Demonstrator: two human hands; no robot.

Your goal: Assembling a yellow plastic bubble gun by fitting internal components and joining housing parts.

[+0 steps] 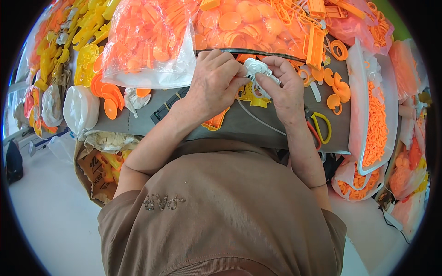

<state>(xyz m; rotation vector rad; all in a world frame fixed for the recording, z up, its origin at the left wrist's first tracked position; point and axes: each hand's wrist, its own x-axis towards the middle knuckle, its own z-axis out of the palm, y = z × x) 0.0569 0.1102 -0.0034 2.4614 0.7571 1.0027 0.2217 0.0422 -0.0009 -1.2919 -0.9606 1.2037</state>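
Over the grey table my right hand [286,85] grips a small white plastic part [256,68] with a round face, between thumb and fingers. My left hand [212,85] is closed in a pinch against the part's left edge; what its fingertips hold is hidden. A thin whitish cord [258,118] trails from below the left thumb toward my right forearm. Beneath my hands lie a yellow plastic piece [258,99] and an orange piece [215,120]. Scissors [328,131] with yellow and red handles rest beside my right forearm.
Bags of orange plastic parts [152,37] fill the far side. At right stands a white tray [390,106] of small orange pieces. Orange discs [110,109], a black slotted strip [162,110] and yellow parts [86,64] lie left. A paper bag [87,170] stands below the table edge.
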